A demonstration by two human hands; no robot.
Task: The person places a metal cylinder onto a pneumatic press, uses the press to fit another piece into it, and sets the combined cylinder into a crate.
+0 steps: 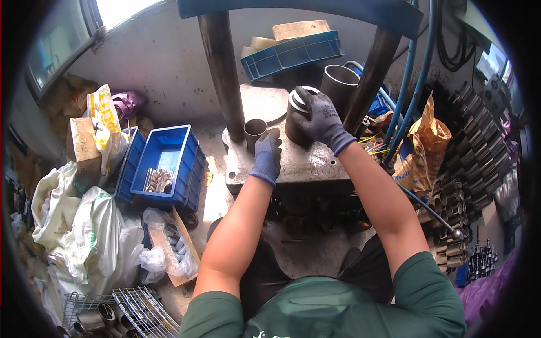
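Note:
My left hand [267, 155], in a grey-blue glove, is closed beside a small open metal tube [255, 128] standing upright on the press table [298, 169]. It overlaps the tube's near right side, and its curled fingers hide whatever they may hold. My right hand [322, 119], gloved alike, grips the upper part of a thick dark metal cylinder [296, 133]. Pale rings [298, 100] show at the cylinder's top, partly covered by the fingers. Just behind, a wide open metal tube [340, 82] stands upright near the right press column.
Two dark press columns [221, 73] flank the work under a blue crossbeam [298, 7]. A blue bin [189, 163] with metal pieces sits left, near white sacks [93, 231]. Blue hoses [404, 84], a torn brown paper bag [426, 143] and stacked metal tubes [479, 141] lie right.

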